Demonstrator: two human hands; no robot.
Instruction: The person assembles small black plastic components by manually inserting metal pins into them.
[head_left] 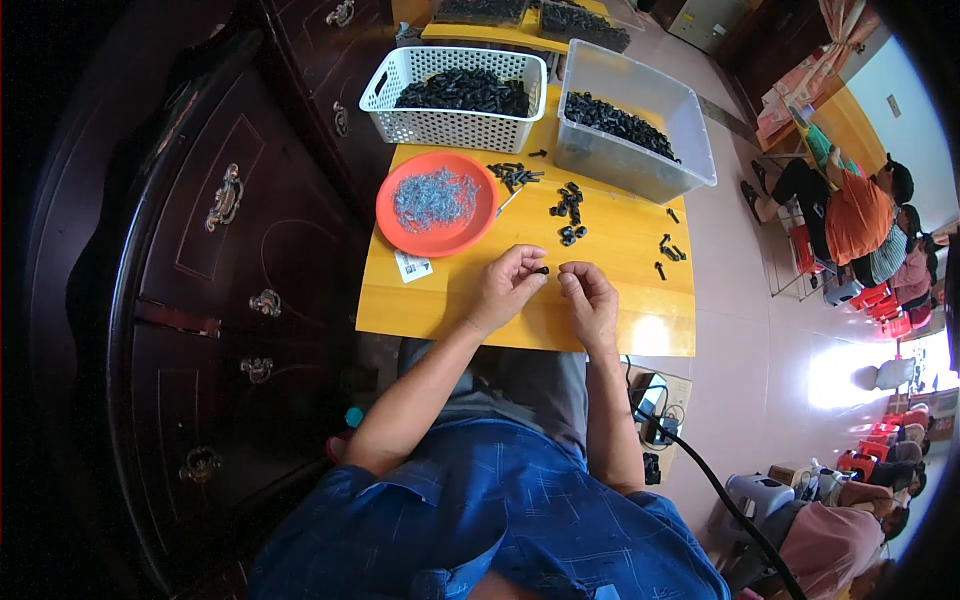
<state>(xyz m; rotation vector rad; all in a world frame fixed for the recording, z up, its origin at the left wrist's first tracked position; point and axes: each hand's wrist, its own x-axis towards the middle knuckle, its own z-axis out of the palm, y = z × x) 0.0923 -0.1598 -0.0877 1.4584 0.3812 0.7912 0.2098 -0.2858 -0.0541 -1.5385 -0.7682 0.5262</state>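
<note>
Biggest thing here is the dark wooden cabinet (pixel 230 250) with brass pulls, running along the left edge of the yellow tabletop (pixel 620 250). At the far edge of the tabletop sit a white perforated basket (pixel 450 125) on the left and a clear plastic bin (pixel 640 150) toward the far right corner, both loaded with small black parts. Just in front of the basket, near the left edge, is an orange plate (pixel 400 225) holding a pile of little silvery metal bits (springs or clips, too small to tell). Loose black pieces (pixel 568 210) lie scattered across the middle, with a few more toward the right edge.

Near the front edge, around the middle, both hands meet. The left hand (pixel 505 290) has its grip pinched closed on a tiny black part (pixel 543 270), thumb and forefinger tips on it. The right hand (pixel 590 300) is curled with fingertips drawn together right beside that part; I can't tell if it has anything of its own in there.

My guess on handling: the part looks like hard molded plastic, so very light and stiff, not fragile, but small enough to slip or flick away. Best taken by fingertips across its sides, close to the middle, keeping the end clear.
</note>
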